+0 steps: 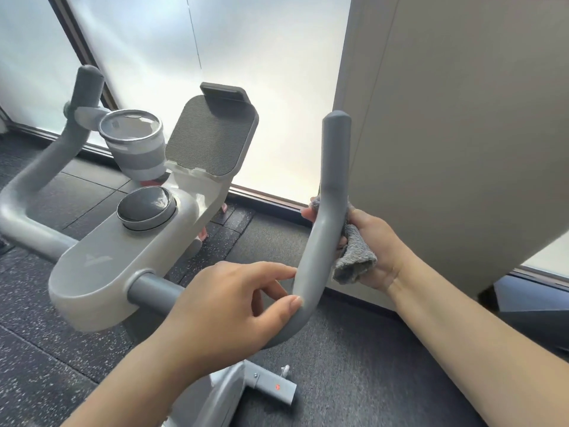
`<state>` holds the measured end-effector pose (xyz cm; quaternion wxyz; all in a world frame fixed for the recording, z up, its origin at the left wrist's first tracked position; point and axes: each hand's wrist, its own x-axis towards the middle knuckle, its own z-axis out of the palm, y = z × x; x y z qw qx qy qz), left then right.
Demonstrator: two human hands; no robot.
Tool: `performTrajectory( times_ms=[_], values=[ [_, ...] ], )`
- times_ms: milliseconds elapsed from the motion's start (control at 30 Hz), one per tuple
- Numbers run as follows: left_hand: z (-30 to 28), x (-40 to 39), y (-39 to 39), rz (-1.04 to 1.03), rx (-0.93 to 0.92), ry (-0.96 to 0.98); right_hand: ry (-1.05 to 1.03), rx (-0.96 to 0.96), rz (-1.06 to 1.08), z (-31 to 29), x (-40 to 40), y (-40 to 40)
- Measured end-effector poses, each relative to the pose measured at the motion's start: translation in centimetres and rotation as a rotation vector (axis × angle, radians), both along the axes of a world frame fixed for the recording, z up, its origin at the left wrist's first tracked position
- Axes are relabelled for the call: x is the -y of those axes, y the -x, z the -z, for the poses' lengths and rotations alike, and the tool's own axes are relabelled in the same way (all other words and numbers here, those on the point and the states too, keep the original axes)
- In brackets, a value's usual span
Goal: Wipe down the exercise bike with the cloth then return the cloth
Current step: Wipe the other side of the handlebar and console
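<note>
The exercise bike's pale grey console [101, 272] fills the lower left, with a round dial, a cup holder and a tablet rest. Its right handlebar [329, 186] curves up in dark grey. My right hand [375, 251] wraps around that bar from behind, pressing a grey cloth [354, 257] against it; the fingertips show on the bar's left side. My left hand [234, 303] rests on the bar's lower bend, thumb and forefinger touching it, fingers loosely curled.
The left handlebar [86, 97] rises at the far left. A beige panel [462, 134] stands just behind the right bar. Frosted windows [261, 57] lie ahead. Dark speckled rubber flooring [46, 349] is below, with the bike's frame and a grey stem [271, 386] at the bottom.
</note>
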<state>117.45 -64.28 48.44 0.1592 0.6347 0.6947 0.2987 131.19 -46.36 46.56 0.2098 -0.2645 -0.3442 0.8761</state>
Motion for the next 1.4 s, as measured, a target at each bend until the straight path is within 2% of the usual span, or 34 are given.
performTrajectory(
  times_ms=[567, 833, 1100, 1400],
  values=[
    [-1.0, 1.2, 2.3, 0.141, -0.153, 0.047, -0.011, -0.012, 0.153, 2.4, 8.7, -0.7],
    [-1.3, 2.8, 3.5, 0.109, -0.27, 0.05, 0.041, -0.018, 0.196, 3.8, 13.1, -0.7],
    [-0.6, 3.7, 4.8, 0.172, -0.236, 0.017, 0.094, 0.026, 0.275, 4.8, 16.4, 0.0],
    [0.5, 4.4, 4.8, 0.218, -0.201, -0.147, 0.045, 0.165, 0.348, 4.9, 17.2, -1.0]
  ],
)
